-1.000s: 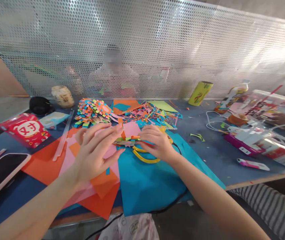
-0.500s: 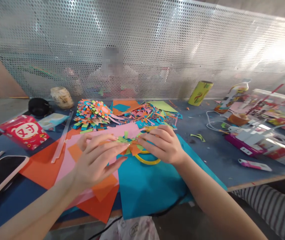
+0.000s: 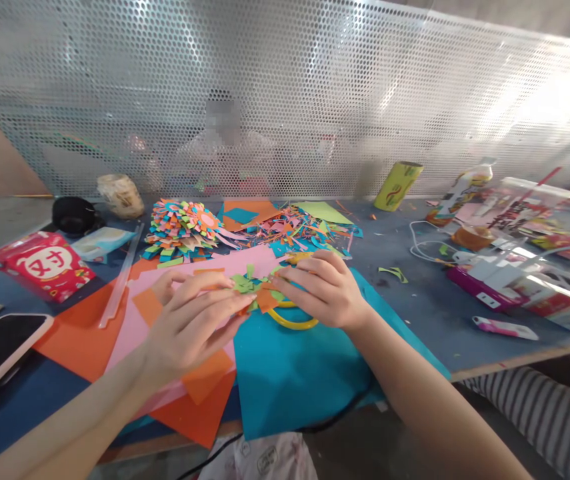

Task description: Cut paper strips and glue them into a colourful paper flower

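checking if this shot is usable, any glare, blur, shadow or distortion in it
Head view: glare whitens the perforated panel at upper right; head view: the green and orange paper pieces between the left hand and right hand look soft, edges hard to read; head view: a soft shadow dims part of the blue sheet; head view: the phone looks stretched, probably lens distortion.

White oval point(image 3: 49, 262) on the red packet point(image 3: 39, 272) bearing what looks like the character 对, a swirl emblem on the yellow can point(image 3: 398, 187) well right of the packet, lettering on the bottle point(image 3: 466, 189) farther right too blurred to read
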Demonstrator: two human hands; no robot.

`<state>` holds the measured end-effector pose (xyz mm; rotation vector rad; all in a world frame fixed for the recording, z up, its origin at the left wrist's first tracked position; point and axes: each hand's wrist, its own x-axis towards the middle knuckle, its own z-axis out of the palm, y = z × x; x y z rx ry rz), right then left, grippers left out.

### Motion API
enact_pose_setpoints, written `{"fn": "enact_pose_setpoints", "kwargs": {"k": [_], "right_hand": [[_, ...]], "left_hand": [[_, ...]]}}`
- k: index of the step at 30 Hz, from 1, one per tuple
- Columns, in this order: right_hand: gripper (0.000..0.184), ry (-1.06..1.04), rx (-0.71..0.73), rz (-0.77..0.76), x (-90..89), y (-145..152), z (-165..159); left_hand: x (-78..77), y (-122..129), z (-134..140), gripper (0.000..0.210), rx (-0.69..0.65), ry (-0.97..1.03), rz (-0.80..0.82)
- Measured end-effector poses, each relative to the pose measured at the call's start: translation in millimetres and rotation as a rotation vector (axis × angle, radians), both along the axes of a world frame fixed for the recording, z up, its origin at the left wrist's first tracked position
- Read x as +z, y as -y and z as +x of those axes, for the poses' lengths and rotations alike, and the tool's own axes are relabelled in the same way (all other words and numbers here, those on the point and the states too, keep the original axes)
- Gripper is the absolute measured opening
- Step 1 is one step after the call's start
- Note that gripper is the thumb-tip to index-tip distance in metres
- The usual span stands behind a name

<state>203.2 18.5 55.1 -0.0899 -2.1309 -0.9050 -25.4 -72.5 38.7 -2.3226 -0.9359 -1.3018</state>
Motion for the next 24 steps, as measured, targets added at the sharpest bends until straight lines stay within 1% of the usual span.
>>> {"fn": "enact_pose_setpoints", "kwargs": {"k": [2,4,9,11,15,18,21,24], "right_hand": [[0.019,-0.004,0.003,0.002,0.4,0.5,-0.2],[0.019,-0.005,0.013,-0.007,0.5,0.7,-0.6],[0.016,-0.029,0.041,-0.020,-0.9,-0.1,-1.6],[0.015,-0.033,0.046,-0.018,-1.3,-0.6,-1.7],[0.015,-0.025,0.034,0.005,-1.2,-0.9,-1.9],[0.013,-0.035,0.038,0.036,-1.0,-0.2,-1.9],[0.014,-0.037,0.044,0.052,-1.5,1.4,-1.9],[0.013,-0.038,0.042,0.076,-2.4,3.1,-2.2]], "left_hand": [[-1.0,0.1,-0.9,0.048,-0.011,0.027,-0.038],[-0.1,0.2,-0.5,0.043,-0.003,0.016,-0.040],[6.9,1.3,4.9,0.028,0.100,-0.129,0.148],[8.1,1.7,5.9,0.026,0.113,-0.157,0.180],[8.0,2.3,4.3,0.033,0.164,-0.161,0.166],[9.7,2.2,3.8,0.037,0.192,-0.122,0.191],[11.4,1.9,5.0,0.037,0.166,-0.118,0.209],[9.1,1.8,5.4,0.035,0.137,-0.164,0.191]]}}
